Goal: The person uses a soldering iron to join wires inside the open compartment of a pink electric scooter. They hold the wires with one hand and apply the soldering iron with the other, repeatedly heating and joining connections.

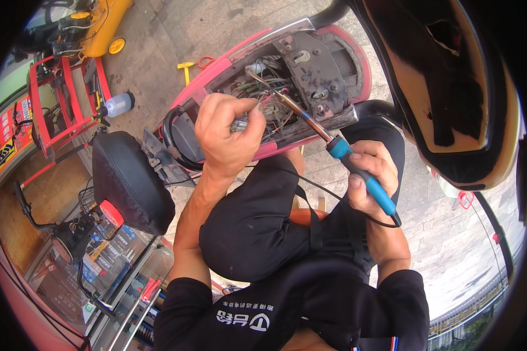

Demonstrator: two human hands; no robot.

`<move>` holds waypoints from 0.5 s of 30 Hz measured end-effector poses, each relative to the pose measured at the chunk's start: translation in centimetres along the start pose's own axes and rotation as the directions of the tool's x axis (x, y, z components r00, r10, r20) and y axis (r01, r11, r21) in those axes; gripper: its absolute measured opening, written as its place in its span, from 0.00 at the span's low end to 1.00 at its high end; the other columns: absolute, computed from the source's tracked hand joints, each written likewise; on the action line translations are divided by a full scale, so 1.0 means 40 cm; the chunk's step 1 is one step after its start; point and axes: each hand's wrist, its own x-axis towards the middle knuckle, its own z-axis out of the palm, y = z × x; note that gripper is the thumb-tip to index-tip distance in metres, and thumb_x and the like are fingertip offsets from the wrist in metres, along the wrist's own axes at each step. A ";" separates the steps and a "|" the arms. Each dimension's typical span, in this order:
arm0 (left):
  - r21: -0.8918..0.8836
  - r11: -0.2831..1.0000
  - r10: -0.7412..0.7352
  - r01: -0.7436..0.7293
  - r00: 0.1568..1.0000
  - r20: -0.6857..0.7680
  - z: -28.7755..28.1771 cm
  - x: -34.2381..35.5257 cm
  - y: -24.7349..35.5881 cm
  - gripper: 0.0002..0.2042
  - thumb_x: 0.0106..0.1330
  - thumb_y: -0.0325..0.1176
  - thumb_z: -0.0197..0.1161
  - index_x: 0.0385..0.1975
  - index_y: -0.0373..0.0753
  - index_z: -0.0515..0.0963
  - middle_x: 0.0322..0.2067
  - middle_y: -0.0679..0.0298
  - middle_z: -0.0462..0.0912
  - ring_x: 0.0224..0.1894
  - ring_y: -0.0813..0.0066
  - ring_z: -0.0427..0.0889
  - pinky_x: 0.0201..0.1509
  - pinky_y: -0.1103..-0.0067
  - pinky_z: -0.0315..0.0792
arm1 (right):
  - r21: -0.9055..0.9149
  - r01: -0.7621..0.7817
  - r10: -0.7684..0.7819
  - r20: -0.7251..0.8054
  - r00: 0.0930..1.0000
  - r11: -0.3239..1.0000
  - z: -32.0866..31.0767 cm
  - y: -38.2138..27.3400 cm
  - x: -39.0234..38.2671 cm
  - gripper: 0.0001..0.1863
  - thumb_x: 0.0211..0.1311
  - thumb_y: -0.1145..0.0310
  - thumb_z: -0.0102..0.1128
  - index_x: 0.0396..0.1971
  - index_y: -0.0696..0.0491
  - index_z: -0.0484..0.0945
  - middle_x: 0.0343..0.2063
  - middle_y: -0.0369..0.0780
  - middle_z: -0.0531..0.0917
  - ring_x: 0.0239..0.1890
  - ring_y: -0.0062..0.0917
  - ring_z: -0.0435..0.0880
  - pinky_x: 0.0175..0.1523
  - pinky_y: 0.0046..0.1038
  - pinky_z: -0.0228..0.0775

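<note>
My right hand (373, 172) is wrapped round the blue and black handle of a soldering iron (311, 121). The iron's metal barrel slants up and left over an open scooter body (301, 140) with pink-red edges. Thumb and forefinger of my left hand (229, 130) pinch a thin wire close to the iron's tip; its end is partly hidden by the fingers. Below both hands, a tangle of wires (263, 88) fills the scooter's open compartment. A black cable (319, 186) runs from the handle's end across my lap.
A yellow hammer (185, 71) lies on the paving beyond the scooter. A black padded seat (132, 181) and a red metal frame (64, 111) stand at left, near a yellow tank (106, 26). A large dark, glossy panel (439, 88) hangs close at upper right.
</note>
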 end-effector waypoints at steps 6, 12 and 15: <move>-0.009 1.000 -0.005 0.005 1.000 -0.022 -0.002 -0.002 -0.004 0.08 0.47 0.18 0.69 0.27 0.37 0.81 0.24 0.62 0.78 0.26 0.68 0.77 0.30 0.75 0.71 | 0.074 -0.028 0.035 -0.087 0.996 0.997 0.013 0.003 -0.027 0.16 0.61 0.62 0.67 0.41 0.58 0.80 0.35 0.47 0.83 0.31 0.32 0.84 0.34 0.26 0.75; -0.013 0.999 -0.031 0.031 0.999 -0.033 -0.004 -0.003 -0.004 0.08 0.48 0.18 0.68 0.27 0.37 0.81 0.24 0.63 0.78 0.25 0.72 0.76 0.29 0.76 0.70 | 0.254 -0.107 0.148 -0.146 0.978 0.961 0.026 0.006 -0.056 0.18 0.65 0.60 0.65 0.45 0.58 0.78 0.36 0.47 0.82 0.32 0.30 0.84 0.36 0.27 0.77; -0.026 0.999 -0.046 0.045 0.998 -0.038 -0.005 -0.002 -0.003 0.08 0.48 0.18 0.68 0.27 0.37 0.82 0.24 0.63 0.78 0.24 0.74 0.76 0.28 0.77 0.70 | 0.419 -0.186 0.292 -0.207 0.934 0.889 0.050 0.012 -0.070 0.21 0.69 0.58 0.62 0.49 0.60 0.75 0.37 0.47 0.82 0.32 0.28 0.85 0.37 0.28 0.80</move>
